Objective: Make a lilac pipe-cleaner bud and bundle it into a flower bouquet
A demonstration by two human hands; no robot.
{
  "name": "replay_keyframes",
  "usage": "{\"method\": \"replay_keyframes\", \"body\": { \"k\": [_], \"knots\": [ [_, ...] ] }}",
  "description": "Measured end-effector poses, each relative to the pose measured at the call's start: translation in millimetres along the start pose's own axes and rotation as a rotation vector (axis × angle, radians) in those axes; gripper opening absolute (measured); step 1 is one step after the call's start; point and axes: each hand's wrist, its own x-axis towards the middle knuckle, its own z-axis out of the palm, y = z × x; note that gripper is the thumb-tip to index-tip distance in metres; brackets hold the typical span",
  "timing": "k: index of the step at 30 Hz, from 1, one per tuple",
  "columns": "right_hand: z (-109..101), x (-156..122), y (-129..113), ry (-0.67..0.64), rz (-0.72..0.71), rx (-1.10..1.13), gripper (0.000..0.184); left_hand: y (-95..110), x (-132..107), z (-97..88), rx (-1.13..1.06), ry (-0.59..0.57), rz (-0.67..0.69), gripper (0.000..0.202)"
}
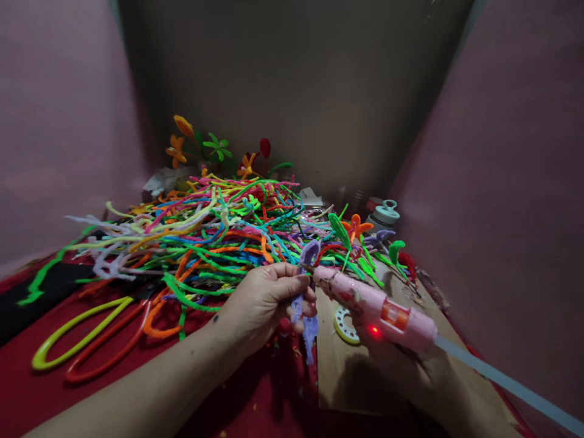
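Observation:
My left hand (pixel 269 298) pinches a purple pipe-cleaner piece (pixel 309 252), whose loop rises above the fingertips while its ends hang below them. My right hand (pixel 401 365) is wrapped round a pink hot glue gun (pixel 351 295), largely hidden behind its body. The dark nozzle tip meets or nearly meets the purple piece just above my left thumb; whether they touch I cannot tell. A red light glows on the gun's side, and a long translucent glue stick (pixel 497 374) sticks out of its back.
A large heap of coloured pipe cleaners (pixel 214 237) covers the table's middle. Scissors (pixel 91 340) with yellow and red handles lie at left. A tape roll (pixel 347 325) rests on a brown board (pixel 337 383). Pipe-cleaner flowers (pixel 176 151) and a lidded bottle (pixel 385 214) stand farther back.

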Motion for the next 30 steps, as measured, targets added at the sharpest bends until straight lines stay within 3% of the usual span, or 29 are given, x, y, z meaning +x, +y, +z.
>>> {"method": "replay_keyframes", "body": {
  "k": [9,17,30],
  "knots": [
    [1,0,-15,-0.014,0.018,-0.039,0.024,-7,1,-3.9,0.130,-0.011,0.039,0.011],
    [-8,-5,-6,-0.064,0.003,-0.136,0.040,-3,0,-2.8,0.099,0.015,0.006,0.011],
    [-5,-12,3,-0.044,0.001,-0.107,0.042,-2,-2,-1.2,0.054,0.016,-0.024,0.012]
  ]
}}
